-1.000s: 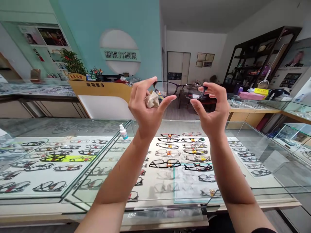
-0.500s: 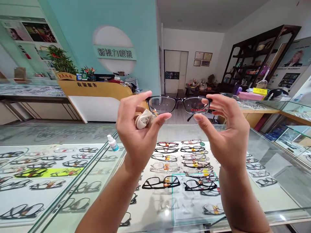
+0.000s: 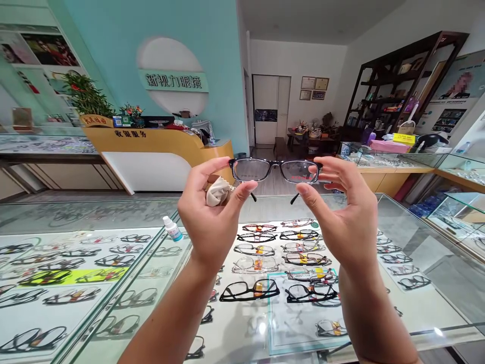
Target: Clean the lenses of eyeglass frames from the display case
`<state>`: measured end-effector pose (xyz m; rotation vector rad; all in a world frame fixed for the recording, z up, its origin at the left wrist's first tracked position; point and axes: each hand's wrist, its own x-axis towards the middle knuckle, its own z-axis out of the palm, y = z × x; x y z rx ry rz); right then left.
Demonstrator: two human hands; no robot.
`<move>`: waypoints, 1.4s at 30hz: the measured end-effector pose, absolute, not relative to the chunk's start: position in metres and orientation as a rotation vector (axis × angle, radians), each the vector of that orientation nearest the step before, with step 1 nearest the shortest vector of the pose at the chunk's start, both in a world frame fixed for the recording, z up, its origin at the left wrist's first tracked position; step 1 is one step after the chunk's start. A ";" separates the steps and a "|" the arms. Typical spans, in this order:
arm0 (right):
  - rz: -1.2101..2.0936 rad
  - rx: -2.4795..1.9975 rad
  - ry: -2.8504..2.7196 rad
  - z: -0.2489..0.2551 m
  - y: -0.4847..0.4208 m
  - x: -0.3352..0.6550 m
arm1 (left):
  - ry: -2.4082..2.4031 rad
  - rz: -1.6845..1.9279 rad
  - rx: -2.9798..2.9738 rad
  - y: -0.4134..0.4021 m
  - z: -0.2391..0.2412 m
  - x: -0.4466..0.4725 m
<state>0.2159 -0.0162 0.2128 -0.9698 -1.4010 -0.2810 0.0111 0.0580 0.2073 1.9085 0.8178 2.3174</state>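
Note:
Black-framed eyeglasses [image 3: 276, 165] are held up above the glass counter, both lenses facing me and the temples pointing away. Thumb and index finger of my left hand [image 3: 212, 212] pinch the left end of the frame. A crumpled beige cloth [image 3: 219, 191] is tucked in the same palm. My right hand [image 3: 343, 212] pinches the right end, thumb under the rim and index finger on top. Red print shows on the right lens. To the left of my left hand, a small white spray bottle [image 3: 173, 228] with a blue label stands on the counter.
The glass display counter [image 3: 212, 349] holds several rows of eyeglasses, among them a black pair [image 3: 250, 289]. Another display [image 3: 68, 283] of frames lies at left. Behind stand a yellow and white reception desk [image 3: 151, 162], a dark shelf [image 3: 397, 81] and a pink box [image 3: 390, 146].
The eyeglasses have come down slightly and shifted a little left with both hands. Their tilt has changed, so both temple tips now show below the lenses.

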 end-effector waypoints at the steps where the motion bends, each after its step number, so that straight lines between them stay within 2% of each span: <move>1: -0.275 -0.977 -1.389 0.213 -0.016 0.216 | 0.815 2.318 1.905 0.057 0.208 0.011; 11: -0.118 -1.041 -1.329 0.213 -0.017 0.208 | 0.821 2.301 1.805 0.049 0.212 0.012; 29: -0.209 -0.993 -1.264 0.207 -0.014 0.198 | 0.844 2.290 1.601 0.049 0.212 0.016; 42: -0.389 -0.991 -1.268 0.212 -0.017 0.196 | 0.821 2.218 1.620 0.046 0.210 0.018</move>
